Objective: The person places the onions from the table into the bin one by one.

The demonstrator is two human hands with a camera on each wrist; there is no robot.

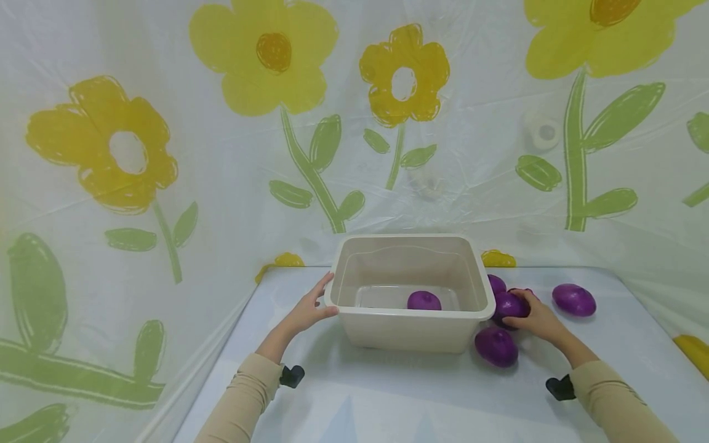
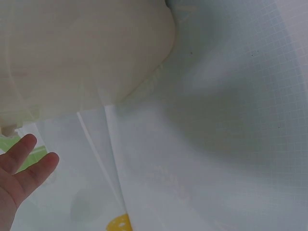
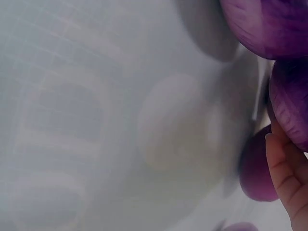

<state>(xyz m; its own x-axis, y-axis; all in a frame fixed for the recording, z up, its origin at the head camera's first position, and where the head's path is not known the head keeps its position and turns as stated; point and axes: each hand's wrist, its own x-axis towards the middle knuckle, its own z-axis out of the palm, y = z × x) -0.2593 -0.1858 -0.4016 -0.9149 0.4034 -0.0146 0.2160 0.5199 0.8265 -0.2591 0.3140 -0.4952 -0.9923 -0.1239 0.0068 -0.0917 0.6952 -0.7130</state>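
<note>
A beige plastic bin stands on the table, with one red onion lying inside. My left hand touches the bin's left rim with thumb and fingers spread; two straight fingers show in the left wrist view. To the right of the bin, my right hand holds a red onion between thumb and fingers. Another red onion lies in front of it, and one more is partly hidden behind. The right wrist view shows the held onion close against its neighbours.
A separate red onion lies right of my right hand. The pale table ends at a flower-printed white sheet hanging behind. Dark bands sit at both sleeve cuffs.
</note>
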